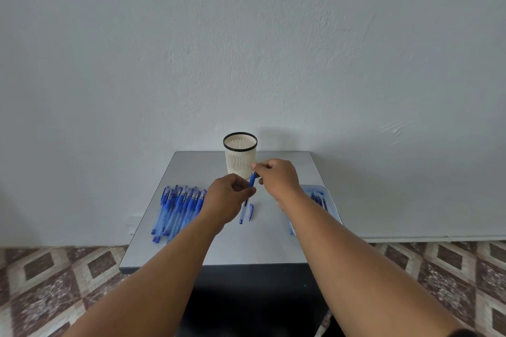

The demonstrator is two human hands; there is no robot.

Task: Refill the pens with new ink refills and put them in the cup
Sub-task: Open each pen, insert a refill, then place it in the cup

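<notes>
Two hands met over a small grey table (219, 249) as a person worked on a blue pen (252, 179), held upright just in front of the slatted cup (240, 154). The left hand (228, 197) curled its fingers round the pen's lower barrel, while the right hand (276, 176) pinched the upper end between thumb and forefinger, a grip that suggested twisting or pulling the pen apart for a refill. A loose cap (250, 212) lay on the table just below the hands, likely set aside for later. Waiting pens (178, 208) lay bunched at the left, within easy reach. Refills appeared to sit in a clear tray (319, 195) at the right, partly hidden by the forearm. Nothing could be seen inside the cup.
</notes>
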